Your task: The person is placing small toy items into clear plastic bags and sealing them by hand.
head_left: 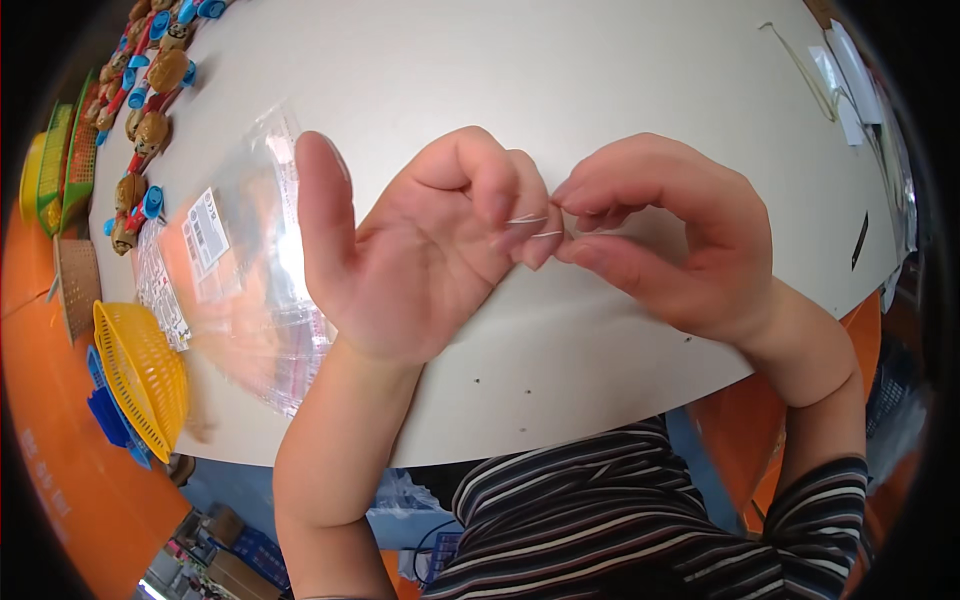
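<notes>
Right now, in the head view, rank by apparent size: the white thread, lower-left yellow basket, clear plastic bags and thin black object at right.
1. Clear plastic bags
2. Yellow basket
3. White thread and thin black object: both tiny, too alike to rank surely

Striped shirt (600, 515): dark, near-black bands are alternating with narrow pale lines, some whiter, some duller. The stripes are curving across the front, and soft folds are bending their course. From where I am standing, I am also seeing the right sleeve (820, 520), which is repeating the pattern in rings around the upper arm and is ending above the elbow. The left forearm (345, 440) and right forearm (815, 335) are showing bare; a crease is marking the right elbow. The left hand (425, 240) and right hand (690, 235) are appearing ungloved, with fine lines crossing the left palm.
</notes>
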